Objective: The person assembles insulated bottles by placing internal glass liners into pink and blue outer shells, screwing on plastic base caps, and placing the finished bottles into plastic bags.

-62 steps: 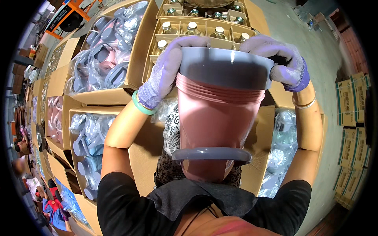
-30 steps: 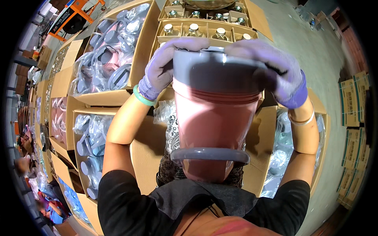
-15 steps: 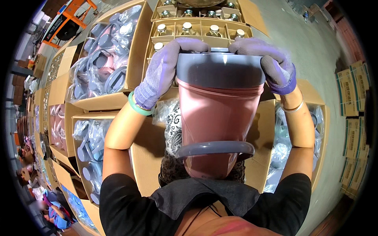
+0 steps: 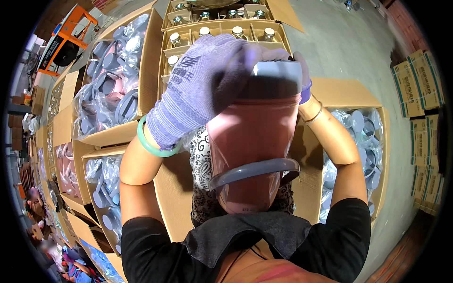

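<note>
A tall pink plastic jug (image 4: 250,137) with a loop handle (image 4: 255,170) stands in front of my body, its base toward me. A grey-blue lid (image 4: 278,78) caps its far, wide end. My left hand (image 4: 203,82), in a purple knit glove, lies across the lid's left part, fingers curled on it and slightly blurred. My right hand (image 4: 304,75), gloved alike, grips the lid's right edge; most of its fingers are hidden behind the lid.
An open carton of bagged grey and pink jugs (image 4: 118,75) sits far left. Divided boxes of capped glass bottles (image 4: 238,34) stand ahead. More bagged jugs fill cartons left (image 4: 106,188) and right (image 4: 361,141). Stacked sealed cartons (image 4: 415,89) line the right side.
My left hand has slid from the lid's left edge over its top toward the middle. My right hand has shifted left and behind the lid's right edge. The jug has tilted slightly.
</note>
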The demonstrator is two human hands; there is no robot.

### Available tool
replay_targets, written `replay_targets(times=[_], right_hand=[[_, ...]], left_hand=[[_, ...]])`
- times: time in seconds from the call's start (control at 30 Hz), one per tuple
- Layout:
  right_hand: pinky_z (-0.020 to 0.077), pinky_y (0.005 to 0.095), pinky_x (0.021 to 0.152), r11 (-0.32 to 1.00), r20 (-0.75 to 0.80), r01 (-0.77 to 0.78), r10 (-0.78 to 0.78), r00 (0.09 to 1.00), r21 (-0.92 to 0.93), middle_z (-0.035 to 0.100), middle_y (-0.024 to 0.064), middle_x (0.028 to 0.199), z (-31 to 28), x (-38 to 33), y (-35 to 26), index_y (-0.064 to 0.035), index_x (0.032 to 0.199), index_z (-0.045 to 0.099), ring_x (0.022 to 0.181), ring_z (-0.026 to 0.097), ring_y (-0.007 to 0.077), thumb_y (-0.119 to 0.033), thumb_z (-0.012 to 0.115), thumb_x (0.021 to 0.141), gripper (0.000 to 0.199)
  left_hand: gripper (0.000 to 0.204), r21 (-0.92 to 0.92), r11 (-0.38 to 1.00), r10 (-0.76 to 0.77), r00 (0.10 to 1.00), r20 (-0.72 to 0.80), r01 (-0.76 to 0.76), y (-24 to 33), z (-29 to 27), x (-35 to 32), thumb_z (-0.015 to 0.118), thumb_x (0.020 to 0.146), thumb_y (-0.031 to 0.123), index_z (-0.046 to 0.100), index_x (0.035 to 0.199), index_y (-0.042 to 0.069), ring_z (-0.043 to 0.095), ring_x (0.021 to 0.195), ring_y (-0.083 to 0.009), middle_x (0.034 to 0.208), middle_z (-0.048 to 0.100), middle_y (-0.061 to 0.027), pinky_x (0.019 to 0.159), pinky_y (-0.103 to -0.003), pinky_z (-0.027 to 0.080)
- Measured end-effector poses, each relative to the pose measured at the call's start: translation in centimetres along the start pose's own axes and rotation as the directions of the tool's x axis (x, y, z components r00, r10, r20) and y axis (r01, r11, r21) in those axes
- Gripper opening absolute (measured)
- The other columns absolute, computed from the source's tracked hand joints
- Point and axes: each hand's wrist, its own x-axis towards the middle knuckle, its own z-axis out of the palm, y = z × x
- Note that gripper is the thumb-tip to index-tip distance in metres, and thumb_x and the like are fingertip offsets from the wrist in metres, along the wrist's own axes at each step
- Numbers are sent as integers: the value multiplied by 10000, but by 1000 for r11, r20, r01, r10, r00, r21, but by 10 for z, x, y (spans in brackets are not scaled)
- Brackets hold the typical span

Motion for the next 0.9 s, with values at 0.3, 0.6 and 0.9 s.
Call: replay_targets(times=[0.3,0.6,0.9], right_hand=[[389,404,1065,957,115,10,25,993,-292,601,198,1283,2,14,-86,65,1304,537,1198,557,302,-538,332,982,713],[458,378,980,865,170,211,-149,974,-456,676,179,1137,-17,19,-64,56,1124,661,1068,624,317,-347,389,988,505],[475,376,964,932,184,256,-213,960,-257,683,169,1126,-22,19,-48,38,1127,657,1057,638,294,-319,410,992,455]], left_hand=[[731,-899,351,-488,871,63,262,-41,48,-62,324,993,621,478,1332,-7,503,1265,-216,1378,514,-150,1096,-359,385],[708,-852,402,-520,849,88,335,-43,27,-45,308,1001,616,506,1278,-4,554,1188,-199,1283,570,-139,1045,-344,428],[718,-772,486,-535,838,109,410,-31,25,-42,251,1013,597,507,1266,-24,556,1191,-251,1296,573,-188,1066,-388,410]])
